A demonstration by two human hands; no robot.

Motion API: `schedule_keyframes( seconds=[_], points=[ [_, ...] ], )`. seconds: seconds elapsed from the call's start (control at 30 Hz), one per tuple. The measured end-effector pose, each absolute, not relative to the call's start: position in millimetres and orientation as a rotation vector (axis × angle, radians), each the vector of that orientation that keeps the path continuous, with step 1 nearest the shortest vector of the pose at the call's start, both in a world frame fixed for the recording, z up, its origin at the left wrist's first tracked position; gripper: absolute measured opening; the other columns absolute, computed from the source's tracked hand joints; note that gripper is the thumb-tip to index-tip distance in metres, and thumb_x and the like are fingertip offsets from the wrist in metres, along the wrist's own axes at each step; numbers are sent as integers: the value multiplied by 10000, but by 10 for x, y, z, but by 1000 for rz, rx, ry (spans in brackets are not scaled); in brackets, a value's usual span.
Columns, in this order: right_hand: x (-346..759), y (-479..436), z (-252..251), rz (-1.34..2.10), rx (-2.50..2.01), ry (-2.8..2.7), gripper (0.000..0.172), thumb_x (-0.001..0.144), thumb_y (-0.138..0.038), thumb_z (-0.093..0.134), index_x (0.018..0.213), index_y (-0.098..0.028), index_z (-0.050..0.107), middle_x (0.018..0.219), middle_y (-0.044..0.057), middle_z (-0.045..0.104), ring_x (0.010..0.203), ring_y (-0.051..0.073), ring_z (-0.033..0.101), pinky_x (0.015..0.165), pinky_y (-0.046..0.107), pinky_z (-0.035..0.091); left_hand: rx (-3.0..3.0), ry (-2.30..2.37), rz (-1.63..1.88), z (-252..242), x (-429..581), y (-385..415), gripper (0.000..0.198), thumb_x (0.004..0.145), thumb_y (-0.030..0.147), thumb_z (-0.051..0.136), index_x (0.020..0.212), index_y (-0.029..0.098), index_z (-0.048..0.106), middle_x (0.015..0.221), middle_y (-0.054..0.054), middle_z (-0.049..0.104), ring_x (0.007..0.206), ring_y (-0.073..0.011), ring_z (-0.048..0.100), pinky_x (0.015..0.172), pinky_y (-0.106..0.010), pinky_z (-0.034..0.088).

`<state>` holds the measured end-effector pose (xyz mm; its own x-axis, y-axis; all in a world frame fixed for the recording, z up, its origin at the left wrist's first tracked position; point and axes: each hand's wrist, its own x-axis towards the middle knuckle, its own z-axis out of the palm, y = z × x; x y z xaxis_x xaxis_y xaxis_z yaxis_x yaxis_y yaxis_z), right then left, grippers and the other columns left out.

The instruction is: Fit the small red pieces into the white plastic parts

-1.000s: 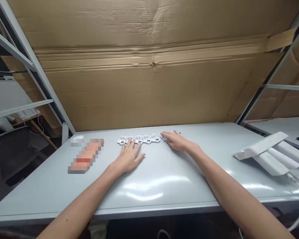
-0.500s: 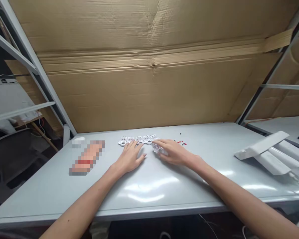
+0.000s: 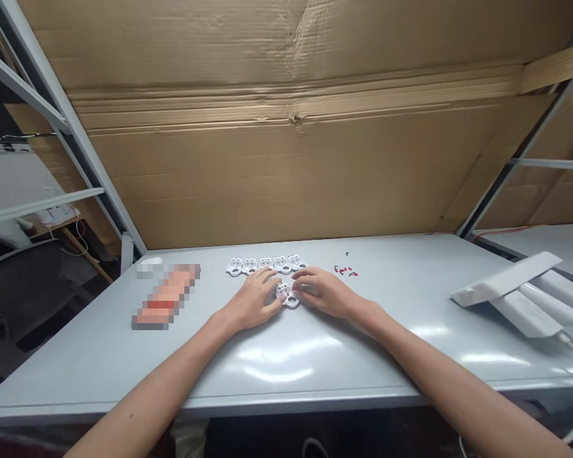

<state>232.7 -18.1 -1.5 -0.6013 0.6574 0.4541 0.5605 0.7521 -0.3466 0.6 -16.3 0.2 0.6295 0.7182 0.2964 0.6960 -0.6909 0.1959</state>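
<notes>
A small white plastic part (image 3: 291, 301) with a round ring at one end lies between my two hands, low over the tabletop. My left hand (image 3: 254, 301) has its thumb and fingertips at the part's left edge, closed on it. Curved over the right side is my right hand (image 3: 325, 291), fingers apart, with the fingertips close to the ring; whether they touch it is hard to tell. Behind the hands stands a row of several similar white parts (image 3: 250, 266), each with a ring. My left fingers cover a bit of that row.
Tiny red and black pieces (image 3: 346, 271) are scattered right of the row. A white device with several panels and a cable (image 3: 516, 292) rests on the table (image 3: 363, 356) at right. A pixelated orange item (image 3: 167, 299) lies at left. Cardboard (image 3: 286, 184) walls the back.
The white part has passed from under my right hand leftward to my left thumb and fingers. My right fingers have loosened around it, and the row behind shows more fully.
</notes>
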Motion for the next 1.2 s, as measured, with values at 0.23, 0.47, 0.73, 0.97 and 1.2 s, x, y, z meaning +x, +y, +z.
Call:
schedule_keyframes(
  seconds=[0.23,0.47,0.73,0.97,1.2],
  points=[
    [2223,-162,-76,267,-887,-2348,158,906,-170,561,923,-207,714,1009,91,696,942,226,644,817,376,541,2814,1119,495,42,20,-165,466,942,526,534,1266,199,607,1390,-121,540,1367,-317,398,1137,-486,334],
    [2174,-146,-123,172,-902,-2372,196,932,-160,501,928,-193,694,1045,111,675,915,220,641,798,373,542,2779,1029,551,34,52,-140,444,912,506,602,1240,206,617,1326,-107,587,1331,-311,431,1118,-463,354],
    [2184,-145,-90,353,-913,-2165,180,960,-213,465,923,-208,642,968,84,691,880,212,636,809,387,513,2774,1040,581,15,46,-146,404,919,497,595,1192,203,643,1337,-127,563,1311,-312,447,1090,-472,387],
    [2318,-67,64,1167,-905,-1286,152,869,-322,654,969,-210,667,834,27,700,811,167,673,843,339,547,2756,1128,485,42,35,-168,472,912,513,593,1242,176,617,1391,-159,519,1363,-336,396,1104,-483,371],
    [2415,-32,116,1534,-858,-821,177,841,-131,648,978,-232,695,983,48,711,1015,143,674,939,238,555,2757,1110,528,36,27,-168,500,919,561,548,1239,184,622,1401,-162,520,1354,-350,414,1100,-499,377]
  ],
)
